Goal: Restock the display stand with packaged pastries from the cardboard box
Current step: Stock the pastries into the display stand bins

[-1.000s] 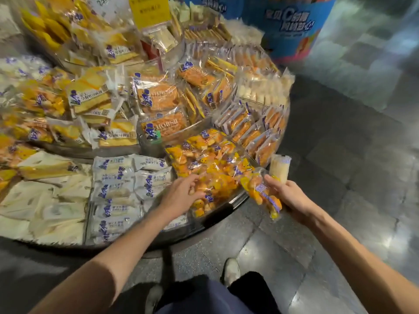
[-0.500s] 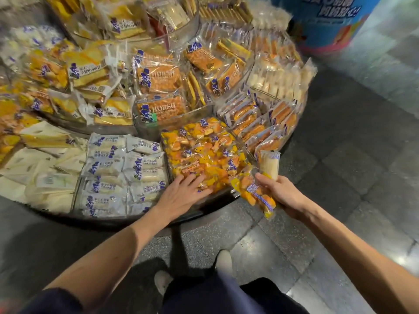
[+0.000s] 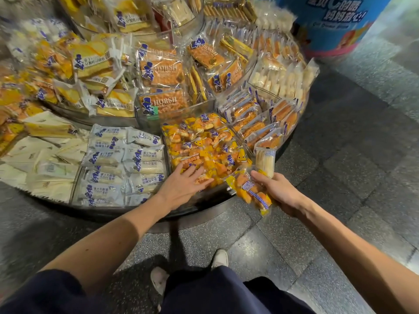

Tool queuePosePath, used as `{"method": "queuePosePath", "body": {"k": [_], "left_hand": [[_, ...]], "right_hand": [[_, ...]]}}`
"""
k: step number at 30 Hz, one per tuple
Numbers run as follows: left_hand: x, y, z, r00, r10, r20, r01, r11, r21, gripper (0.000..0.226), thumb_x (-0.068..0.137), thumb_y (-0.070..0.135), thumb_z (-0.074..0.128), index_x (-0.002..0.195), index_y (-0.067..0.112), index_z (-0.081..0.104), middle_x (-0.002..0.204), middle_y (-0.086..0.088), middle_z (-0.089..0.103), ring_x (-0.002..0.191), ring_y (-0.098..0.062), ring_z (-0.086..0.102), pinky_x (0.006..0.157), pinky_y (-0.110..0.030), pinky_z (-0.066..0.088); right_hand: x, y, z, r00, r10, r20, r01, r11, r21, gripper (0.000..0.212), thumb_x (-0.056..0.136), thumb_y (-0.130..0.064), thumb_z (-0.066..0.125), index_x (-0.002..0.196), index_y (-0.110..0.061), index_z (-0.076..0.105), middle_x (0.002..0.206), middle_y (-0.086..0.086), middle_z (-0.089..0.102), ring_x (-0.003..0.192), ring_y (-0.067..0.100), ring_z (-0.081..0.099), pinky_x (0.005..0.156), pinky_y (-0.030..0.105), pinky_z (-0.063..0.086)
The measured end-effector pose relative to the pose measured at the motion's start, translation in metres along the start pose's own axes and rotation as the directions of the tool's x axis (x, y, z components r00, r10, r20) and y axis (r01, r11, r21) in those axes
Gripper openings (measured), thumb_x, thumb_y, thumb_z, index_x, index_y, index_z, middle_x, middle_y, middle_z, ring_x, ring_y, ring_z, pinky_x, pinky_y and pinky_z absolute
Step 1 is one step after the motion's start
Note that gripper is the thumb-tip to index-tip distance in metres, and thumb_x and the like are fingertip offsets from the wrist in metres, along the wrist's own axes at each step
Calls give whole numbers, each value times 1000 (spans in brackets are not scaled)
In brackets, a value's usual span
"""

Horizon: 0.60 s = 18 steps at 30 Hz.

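The left hand (image 3: 181, 186) is laid flat, fingers straight, on the orange pastries (image 3: 204, 143) piled in the display stand's (image 3: 127, 213) front compartment. 2 items (1 orange packet (image 3: 249, 191), 1 pale packet (image 3: 264, 160)) are gripped in the right hand (image 3: 278, 191), just outside the rim.

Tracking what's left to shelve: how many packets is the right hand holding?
2. A yellow-and-orange pastry packet in the right hand, under the thumb; a pale pastry packet sticking up beyond its fingers. Another could be hidden behind these.
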State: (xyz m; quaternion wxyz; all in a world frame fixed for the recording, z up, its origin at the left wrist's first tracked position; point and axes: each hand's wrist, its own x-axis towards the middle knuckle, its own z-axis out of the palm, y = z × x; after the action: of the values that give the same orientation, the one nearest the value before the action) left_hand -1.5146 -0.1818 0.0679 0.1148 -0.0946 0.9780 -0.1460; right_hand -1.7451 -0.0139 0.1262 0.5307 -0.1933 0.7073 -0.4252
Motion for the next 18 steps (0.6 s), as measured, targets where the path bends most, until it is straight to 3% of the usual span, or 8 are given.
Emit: {"method": "queuePosePath", "body": {"k": [5, 9, 10, 11, 12, 14, 16, 18], "left_hand": [[-16, 14, 8, 989, -112, -101, 105, 992, -70, 75, 82, 18, 69, 151, 28, 39, 145, -17, 50, 126, -37, 53, 101, -57, 41], [-20, 19, -1, 940, -221, -261, 142, 947, -288, 47, 95, 24, 58, 141, 19, 52, 142, -12, 54, 131, -30, 51, 106, -52, 43], [-17, 20, -12, 912, -330, -242, 186, 861, -473, 39, 101, 27, 47, 139, 18, 53, 140, -8, 55, 130, -25, 51, 107, -47, 42], [-13, 20, -28, 875, -468, -122, 255, 662, -705, 38, 106, 32, 37, 137, 17, 54, 136, -4, 57, 127, -21, 52, 106, -41, 43], [-8, 20, -48, 830, -552, 78, 312, 342, -886, 41, 107, 37, 32, 135, 17, 54, 132, -3, 59, 122, -19, 56, 102, -37, 46], [4, 18, -78, 809, -421, 410, 323, -265, -909, 48, 103, 49, 33, 132, 16, 52, 121, -9, 65, 105, -23, 66, 84, -36, 56], [12, 16, -95, 855, -202, 478, 332, -494, -803, 55, 98, 55, 41, 133, 14, 50, 117, -16, 65, 96, -27, 70, 72, -33, 57], [14, 19, -103, 882, -49, 469, 378, -522, -765, 54, 95, 51, 52, 132, 11, 55, 116, -17, 68, 92, -26, 71, 67, -29, 54]], "right_hand": [[-3, 0, -1, 1000, -25, 18, 25, 1000, 6, 18, 96, -32, 62, 101, -16, 68, 91, -2, 77, 82, 10, 74, 79, 23, 58], [-5, 0, 2, 999, -42, 22, 43, 999, -19, 17, 96, -30, 62, 104, -16, 67, 93, -2, 76, 81, 8, 73, 80, 23, 57], [-5, -1, 3, 998, -59, 24, 60, 998, -36, 17, 96, -30, 62, 104, -16, 67, 93, -2, 76, 80, 8, 73, 80, 23, 57], [-6, -3, 4, 997, -78, 28, 79, 996, -47, 17, 96, -29, 63, 105, -15, 68, 93, -2, 76, 80, 8, 72, 79, 23, 57], [-7, -4, 5, 994, -101, 35, 102, 993, -53, 17, 95, -28, 64, 105, -15, 68, 94, -1, 76, 80, 8, 73, 78, 22, 57], [-10, -8, 9, 987, -148, 58, 151, 987, -56, 11, 94, -24, 65, 103, -17, 68, 90, -4, 77, 79, 6, 73, 71, 18, 56], [-10, -10, 12, 974, -206, 91, 214, 973, -91, 11, 93, -23, 67, 103, -20, 68, 93, -5, 77, 83, 5, 73, 71, 17, 55], [-12, -12, 14, 960, -252, 120, 266, 957, -113, 18, 91, -25, 69, 109, -20, 68, 101, -1, 77, 89, 9, 73, 77, 21, 56]]}}
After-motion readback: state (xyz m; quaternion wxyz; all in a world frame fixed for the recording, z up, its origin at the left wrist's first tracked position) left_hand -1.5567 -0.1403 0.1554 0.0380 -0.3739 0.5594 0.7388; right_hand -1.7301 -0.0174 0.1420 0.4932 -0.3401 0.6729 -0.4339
